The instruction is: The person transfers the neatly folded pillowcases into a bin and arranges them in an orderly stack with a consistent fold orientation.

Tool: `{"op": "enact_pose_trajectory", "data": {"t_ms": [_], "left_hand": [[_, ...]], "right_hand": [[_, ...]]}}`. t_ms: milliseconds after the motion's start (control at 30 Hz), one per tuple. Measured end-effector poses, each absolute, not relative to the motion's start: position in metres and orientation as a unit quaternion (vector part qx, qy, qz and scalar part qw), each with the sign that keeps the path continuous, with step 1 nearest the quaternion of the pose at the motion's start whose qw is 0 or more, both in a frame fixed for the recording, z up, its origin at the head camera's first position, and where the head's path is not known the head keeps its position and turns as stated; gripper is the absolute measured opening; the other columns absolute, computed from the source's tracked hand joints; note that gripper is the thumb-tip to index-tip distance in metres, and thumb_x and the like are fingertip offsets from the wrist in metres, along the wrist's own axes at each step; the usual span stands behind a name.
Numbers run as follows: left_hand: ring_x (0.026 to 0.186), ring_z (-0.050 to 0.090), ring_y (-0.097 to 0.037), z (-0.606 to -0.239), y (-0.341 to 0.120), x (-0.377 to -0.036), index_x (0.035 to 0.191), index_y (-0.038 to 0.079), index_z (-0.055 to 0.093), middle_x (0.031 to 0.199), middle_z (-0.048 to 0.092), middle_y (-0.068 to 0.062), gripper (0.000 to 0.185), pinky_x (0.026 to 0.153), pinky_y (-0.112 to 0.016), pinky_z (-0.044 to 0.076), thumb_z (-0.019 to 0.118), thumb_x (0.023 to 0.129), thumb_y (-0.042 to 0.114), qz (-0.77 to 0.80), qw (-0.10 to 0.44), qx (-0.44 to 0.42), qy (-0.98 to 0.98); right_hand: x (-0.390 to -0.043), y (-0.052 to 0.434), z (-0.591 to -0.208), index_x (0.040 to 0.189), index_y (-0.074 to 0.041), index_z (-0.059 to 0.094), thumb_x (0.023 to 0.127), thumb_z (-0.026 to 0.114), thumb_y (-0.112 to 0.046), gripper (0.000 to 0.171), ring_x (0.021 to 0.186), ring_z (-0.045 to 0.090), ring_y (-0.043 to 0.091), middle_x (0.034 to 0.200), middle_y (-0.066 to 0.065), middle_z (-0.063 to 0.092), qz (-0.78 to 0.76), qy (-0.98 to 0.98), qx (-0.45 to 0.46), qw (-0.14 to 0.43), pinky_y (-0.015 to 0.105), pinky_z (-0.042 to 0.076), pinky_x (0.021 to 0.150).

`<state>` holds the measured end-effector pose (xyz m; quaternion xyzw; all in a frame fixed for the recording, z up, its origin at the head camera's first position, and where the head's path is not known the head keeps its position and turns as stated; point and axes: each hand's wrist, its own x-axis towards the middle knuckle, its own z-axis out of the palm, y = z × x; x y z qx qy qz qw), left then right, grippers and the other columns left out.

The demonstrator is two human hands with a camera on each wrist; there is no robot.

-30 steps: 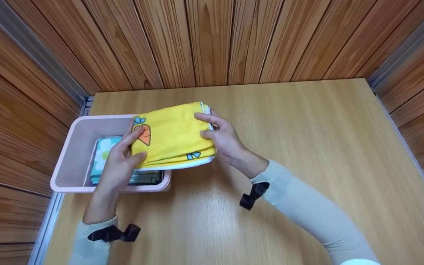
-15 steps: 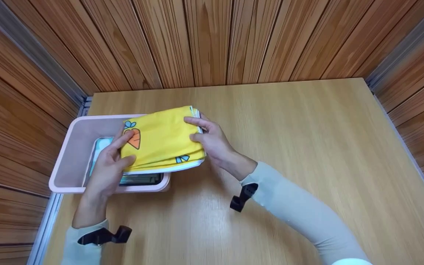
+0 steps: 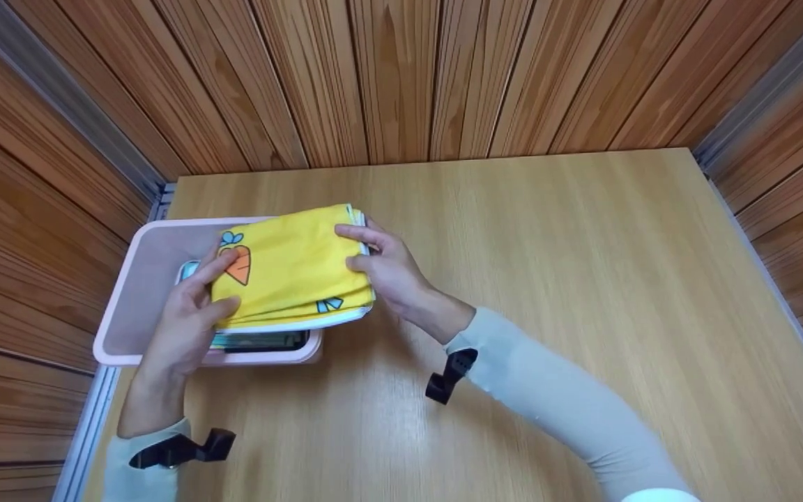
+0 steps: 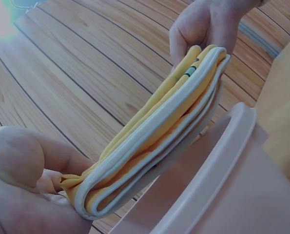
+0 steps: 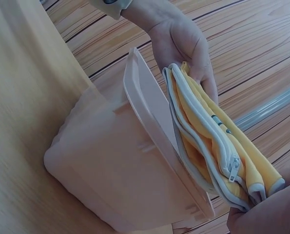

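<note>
A folded yellow zippered cloth cover (image 3: 297,265) with carrot prints and white edging is held between both hands, above the right part of a pale pink bin (image 3: 112,307). My left hand (image 3: 189,307) grips its left edge, thumb and fingers on top. At the right edge, my right hand (image 3: 391,272) pinches the layers. A zipper pull (image 5: 234,169) shows at one corner in the right wrist view. The left wrist view has the folded layers (image 4: 149,131) edge-on, above the bin's rim (image 4: 203,175). Under the cover, folded blue-green fabric (image 3: 258,340) lies in the bin, mostly hidden.
The bin stands at the left end of a wooden table (image 3: 548,279), close to the left wood-panelled wall (image 3: 25,209). Another panelled wall (image 3: 401,84) rises behind the table. Black camera mounts (image 3: 450,376) sit on both wrists.
Both hands have carried the yellow cover left and slightly toward the person, so it hides more of the bin and its fabric. The grip looks the same.
</note>
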<state>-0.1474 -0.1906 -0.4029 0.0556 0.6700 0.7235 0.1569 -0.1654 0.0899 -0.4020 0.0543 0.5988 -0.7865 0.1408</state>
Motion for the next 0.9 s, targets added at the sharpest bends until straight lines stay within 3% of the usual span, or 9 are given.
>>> {"op": "enact_pose_trajectory", "data": {"t_ms": [367, 633, 900], "left_hand": [[0.143, 0.023, -0.017, -0.399, -0.207, -0.149, 0.158, 0.006, 0.034, 0.172, -0.004, 0.002, 0.063, 0.095, -0.016, 0.049, 0.05, 0.099, -0.011, 0.746, 0.17, 0.066, 0.641], [0.151, 0.012, -0.018, -0.397, -0.216, -0.151, 0.158, 0.002, 0.031, 0.172, -0.007, -0.005, 0.065, 0.098, -0.017, 0.047, 0.044, 0.097, -0.017, 0.752, 0.173, 0.083, 0.631], [0.126, 0.048, -0.015, -0.399, -0.233, -0.155, 0.158, 0.008, 0.037, 0.171, -0.001, -0.009, 0.062, 0.096, -0.02, 0.051, 0.049, 0.1, -0.011, 0.752, 0.198, 0.086, 0.622]], "right_hand": [[-0.165, 0.079, -0.397, 0.138, -0.008, 0.064, 0.096, 0.052, 0.01, 0.047, 0.134, 0.052, 0.021, 0.168, -0.001, 0.02, -0.789, 0.593, 0.057, 0.152, 0.032, 0.052, 0.101], [-0.163, 0.072, -0.395, 0.138, -0.008, 0.064, 0.096, 0.051, 0.01, 0.047, 0.134, 0.053, 0.02, 0.167, 0.001, 0.024, -0.784, 0.598, 0.057, 0.155, 0.031, 0.05, 0.102], [-0.161, 0.062, -0.395, 0.137, -0.011, 0.065, 0.097, 0.052, 0.008, 0.046, 0.132, 0.054, 0.018, 0.163, 0.002, 0.031, -0.783, 0.596, 0.056, 0.167, 0.031, 0.05, 0.103]]}}
